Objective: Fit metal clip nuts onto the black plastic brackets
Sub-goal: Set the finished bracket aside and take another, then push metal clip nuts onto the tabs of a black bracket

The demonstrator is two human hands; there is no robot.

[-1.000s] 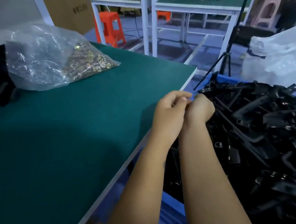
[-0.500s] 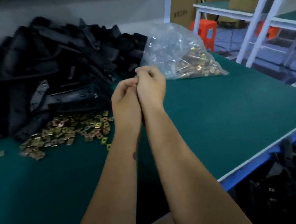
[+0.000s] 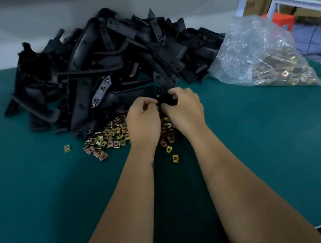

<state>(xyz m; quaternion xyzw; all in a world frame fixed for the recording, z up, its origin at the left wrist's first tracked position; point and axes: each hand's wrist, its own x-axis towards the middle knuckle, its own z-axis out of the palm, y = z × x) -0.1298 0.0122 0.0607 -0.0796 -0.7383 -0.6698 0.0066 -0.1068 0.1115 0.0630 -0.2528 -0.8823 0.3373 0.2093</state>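
Both of my hands meet just in front of a big heap of black plastic brackets (image 3: 104, 67) at the back of the green table (image 3: 42, 203). My right hand (image 3: 184, 107) curls its fingers round a small black bracket (image 3: 167, 100). My left hand (image 3: 143, 122) has its fingers curled, and its fingertips pinch the left end of the same bracket. Whether a clip nut sits between the fingers is hidden. Under and around the hands lies a loose pile of gold-coloured metal clip nuts (image 3: 107, 138), with a few strays nearer to me.
A clear plastic bag (image 3: 260, 53) holding several more clip nuts lies at the right of the heap. White frame posts, cardboard boxes, an orange stool (image 3: 280, 20) and another green table stand beyond the right edge. The table's front right edge runs close to my right forearm.
My view swung left from the blue bin of brackets beside the table to the heap. My hands moved along, pressed together, then came down over the clip nuts with a black bracket between them.
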